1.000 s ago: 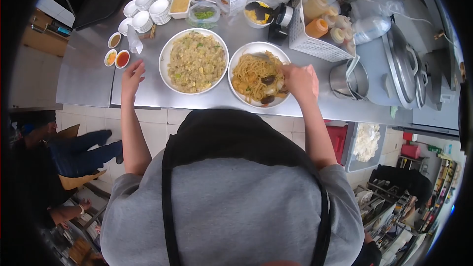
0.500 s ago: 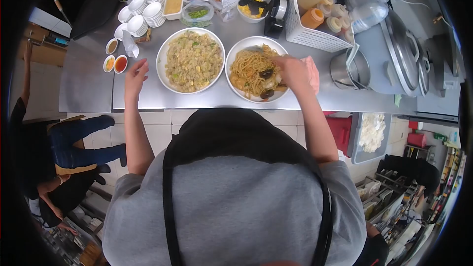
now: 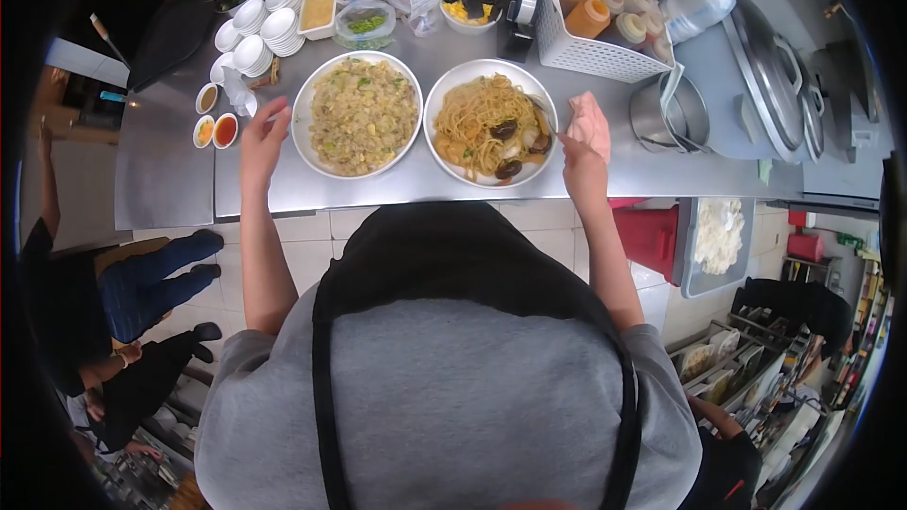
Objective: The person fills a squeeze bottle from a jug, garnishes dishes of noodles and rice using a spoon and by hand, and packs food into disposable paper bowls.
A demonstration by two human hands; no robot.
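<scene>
My right hand point(image 3: 584, 170) is closed by the right rim of a round white plate point(image 3: 430, 113), fingers pinched on the handle end of a metal spoon point(image 3: 541, 119). The spoon's other end rests among fried noodles point(image 3: 477, 118) with dark mushroom pieces. A folded pink cloth point(image 3: 590, 125) lies just beyond this hand. On the left, my left hand point(image 3: 262, 146) hovers open with fingers apart, holding nothing. It is beside a second white plate point(image 3: 299, 144) heaped with fried rice point(image 3: 362, 115).
Small sauce cups point(image 3: 225, 130) and stacked white bowls point(image 3: 281, 28) stand left. Behind are a tub of chopped greens point(image 3: 365, 24) and a white basket of squeeze bottles point(image 3: 605, 59). A metal pot point(image 3: 652, 118) stands right. Other people point(image 3: 142, 274) are at left and lower right.
My right hand has moved from over the noodles down and right to the plate's edge, uncovering the spoon and pink cloth. The left hand stays beside the rice plate.
</scene>
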